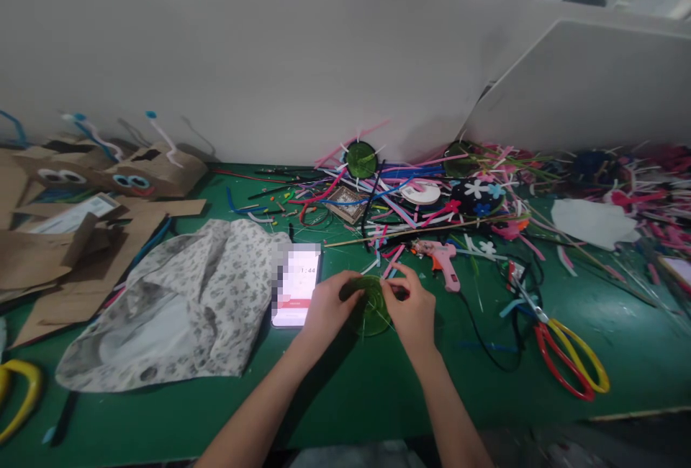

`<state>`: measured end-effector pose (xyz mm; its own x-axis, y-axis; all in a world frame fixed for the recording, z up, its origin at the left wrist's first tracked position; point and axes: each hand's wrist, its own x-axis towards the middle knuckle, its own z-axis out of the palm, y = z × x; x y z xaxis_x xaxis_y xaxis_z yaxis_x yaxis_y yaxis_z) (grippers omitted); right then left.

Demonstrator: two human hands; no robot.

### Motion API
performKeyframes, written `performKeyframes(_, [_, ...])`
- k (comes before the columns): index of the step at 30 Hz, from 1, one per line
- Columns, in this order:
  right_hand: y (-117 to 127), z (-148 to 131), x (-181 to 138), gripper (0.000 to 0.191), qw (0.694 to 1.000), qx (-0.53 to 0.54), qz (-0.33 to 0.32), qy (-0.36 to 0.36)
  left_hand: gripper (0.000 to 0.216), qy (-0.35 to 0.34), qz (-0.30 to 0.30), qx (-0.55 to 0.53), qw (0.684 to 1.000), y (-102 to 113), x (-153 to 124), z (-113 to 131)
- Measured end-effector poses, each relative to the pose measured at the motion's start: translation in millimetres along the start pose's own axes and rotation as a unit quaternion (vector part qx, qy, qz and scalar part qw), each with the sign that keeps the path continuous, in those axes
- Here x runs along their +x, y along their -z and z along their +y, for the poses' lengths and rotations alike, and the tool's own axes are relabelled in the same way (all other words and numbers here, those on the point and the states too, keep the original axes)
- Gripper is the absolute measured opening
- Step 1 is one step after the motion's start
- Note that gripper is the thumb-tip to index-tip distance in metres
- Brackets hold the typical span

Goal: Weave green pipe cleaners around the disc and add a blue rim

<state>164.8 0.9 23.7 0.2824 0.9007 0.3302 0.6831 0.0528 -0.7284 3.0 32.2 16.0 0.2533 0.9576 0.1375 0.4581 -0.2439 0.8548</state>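
My left hand [330, 306] and my right hand [411, 309] meet over a round green disc [372, 306] on the green table [378, 389]. The left hand's fingers curl round the disc's left edge. At the disc's upper right rim, the right hand's thumb and forefinger are pinched together on something thin that I cannot make out. A phone [296, 284] with a lit screen lies just left of my left hand.
A flowered cloth [178, 302] lies to the left, with brown paper-bag puppets [80, 187] beyond it. A pink glue gun [445, 261], red-and-yellow scissors [566, 353] and a heap of coloured pipe cleaners [432, 194] spread across the right. A grey partition [270, 57] stands behind.
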Motion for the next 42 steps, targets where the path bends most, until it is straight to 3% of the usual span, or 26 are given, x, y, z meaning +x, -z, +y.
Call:
performKeyframes(13, [-4, 7, -11, 0.046, 0.997, 0.075, 0.018, -0.023, 0.021, 0.018, 0.019, -0.015, 1.000, -4, 3, -4])
performKeyframes(23, [-3, 30, 38, 0.054, 0.987, 0.159, -0.037, -0.005, 0.015, 0.020, 0.047, 0.022, 0.998, -19, 36, 8])
performKeyframes(32, [-13, 47, 45, 0.051, 0.963, 0.267, -0.038, -0.021, 0.013, 0.042, 0.066, 0.073, 0.994, -26, 42, 12])
performKeyframes(42, [-14, 42, 36, 0.045, 0.964, 0.265, -0.014, -0.020, 0.009, 0.014, 0.078, 0.112, 0.991, -25, 35, 13])
